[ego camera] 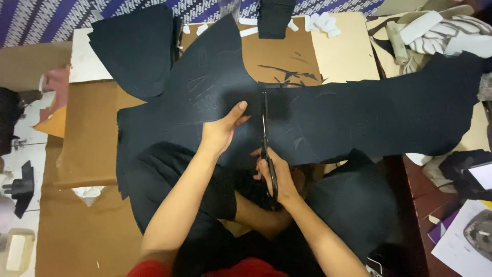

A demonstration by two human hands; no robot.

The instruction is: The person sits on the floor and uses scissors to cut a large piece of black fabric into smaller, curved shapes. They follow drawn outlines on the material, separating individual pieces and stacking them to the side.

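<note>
Head view, one scissors (pixel 265 134) in right hand's (pixel 277 177) grip, left hand (pixel 221 131) flat on one dark sheet (pixel 359 118)

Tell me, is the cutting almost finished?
Not nearly. Done: thin black scraps lie on the brown card, and a cut black piece sits at the top left. In hand: the right hand works scissors into the big black sheet, while the left hand presses it flat. Left: faint outlines on the sheet remain uncut, and most of it is whole.
</note>
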